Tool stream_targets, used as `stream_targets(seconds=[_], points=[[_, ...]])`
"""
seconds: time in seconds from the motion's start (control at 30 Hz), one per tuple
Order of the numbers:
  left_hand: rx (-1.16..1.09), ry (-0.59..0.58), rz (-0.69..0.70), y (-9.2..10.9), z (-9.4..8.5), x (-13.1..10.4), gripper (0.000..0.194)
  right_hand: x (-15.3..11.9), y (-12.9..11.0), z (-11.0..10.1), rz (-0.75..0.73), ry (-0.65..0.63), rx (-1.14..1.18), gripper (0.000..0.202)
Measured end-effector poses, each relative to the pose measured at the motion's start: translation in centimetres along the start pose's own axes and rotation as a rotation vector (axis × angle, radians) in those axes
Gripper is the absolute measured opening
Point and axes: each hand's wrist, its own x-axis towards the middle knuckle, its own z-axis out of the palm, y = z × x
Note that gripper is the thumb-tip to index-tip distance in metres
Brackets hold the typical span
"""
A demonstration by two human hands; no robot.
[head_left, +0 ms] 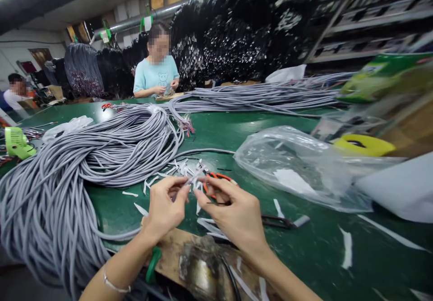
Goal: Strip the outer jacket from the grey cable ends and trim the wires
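My left hand (169, 208) is closed in a pinch, with a grey cable (122, 235) running in under its wrist from the big bundle. Facing it, my right hand (235, 208) pinches with thumb and forefinger. The fingertips nearly meet over a small whitish piece (192, 180), blurred against the scraps behind. Orange-handled cutters (232, 180) show just beyond the right fingers, partly hidden by them. White strips (182, 168) lie heaped past both hands. Below them is a wooden board (172, 242) carrying a worn metal block (203, 267).
A large grey cable bundle (111, 152) covers the left of the green table (216, 129). At right lie a clear plastic bag (287, 157), a yellow ring (363, 144) and a dark tool (275, 221). Across the table a person (157, 73) works near more grey cables (264, 96).
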Motion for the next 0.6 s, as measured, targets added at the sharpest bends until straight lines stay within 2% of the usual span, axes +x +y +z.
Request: stream_targets(seconds=[0.1, 0.3, 0.43, 0.53, 0.6], points=[[0.013, -0.023, 0.024, 0.12, 0.07, -0.21, 0.019, 0.21, -0.30, 0.11, -0.009, -0.012, 0.017, 0.012], [0.127, 0.024, 0.107, 0.13, 0.10, -0.38, 0.014, 0.10, -0.50, 0.27, 0.035, 0.035, 0.029, 0.015], [0.064, -0.047, 0.011, 0.17, 0.09, -0.16, 0.016, 0.04, -0.33, 0.39, 0.081, 0.029, 0.080, 0.014], [-0.120, -0.158, -0.116, 0.45, 0.02, 0.09, 0.024, 0.09, -0.42, 0.44, 0.157, -0.003, 0.146, 0.016], [-0.212, -0.191, -0.173, 0.75, -0.03, 0.17, 0.028, 0.12, -0.51, 0.41, 0.190, -0.015, 0.168, 0.018]])
